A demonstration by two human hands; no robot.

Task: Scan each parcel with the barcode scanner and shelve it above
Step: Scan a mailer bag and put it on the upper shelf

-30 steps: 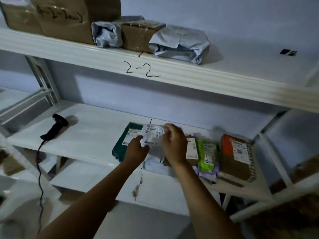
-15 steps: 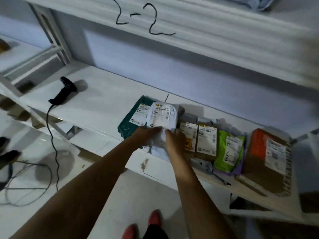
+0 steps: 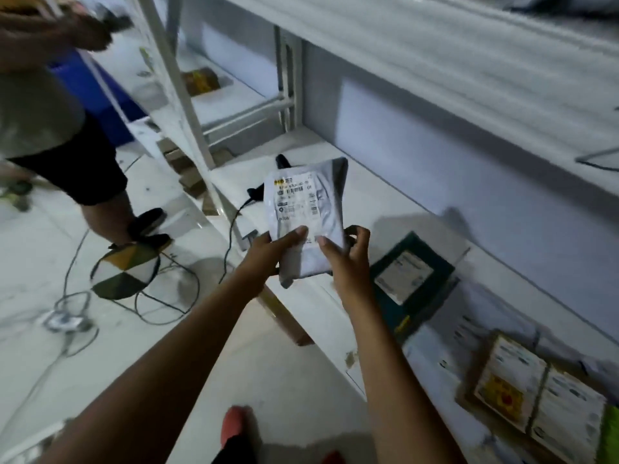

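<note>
Low shelf (image 3: 378, 199) holds a green parcel (image 3: 415, 279) & 2 brown boxes (image 3: 536, 396) w/ labels. The grey parcel (image 3: 306, 209) is up in the air over the shelf, label facing up, long side pointing away. L hand (image 3: 268, 251) & R hand (image 3: 348, 262) both pinch its near end, thumbs on top. The scanner (image 3: 256, 192) lies behind it, partly hidden. Another person (image 3: 50, 128) stands at left.
</note>
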